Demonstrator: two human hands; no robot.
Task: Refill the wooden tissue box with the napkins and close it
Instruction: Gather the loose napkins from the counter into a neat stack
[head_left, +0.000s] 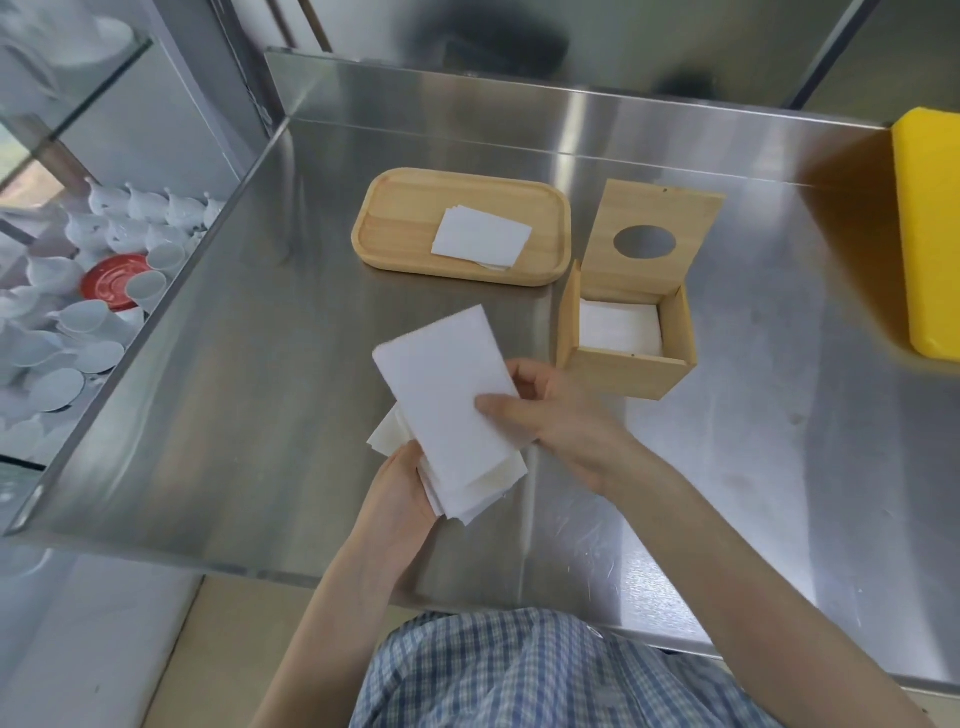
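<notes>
The wooden tissue box (621, 371) stands on the steel table, right of centre, with its hinged lid (649, 208) tilted up and back; the lid has a round hole. White napkins (618, 330) lie inside the box. A wooden tray (400, 228) behind holds a small pile of white napkins (480, 239). In front of the box, both my hands hold a loose stack of white napkins (447, 405) above the table. My left hand (402, 486) supports it from below; my right hand (550, 410) pinches its right edge with the thumb on top.
A yellow block (930, 234) lies at the table's right edge. The steel table (260, 364) has a raised back wall. To the left, below a glass shelf, stand several white cups and a red saucer (111, 280).
</notes>
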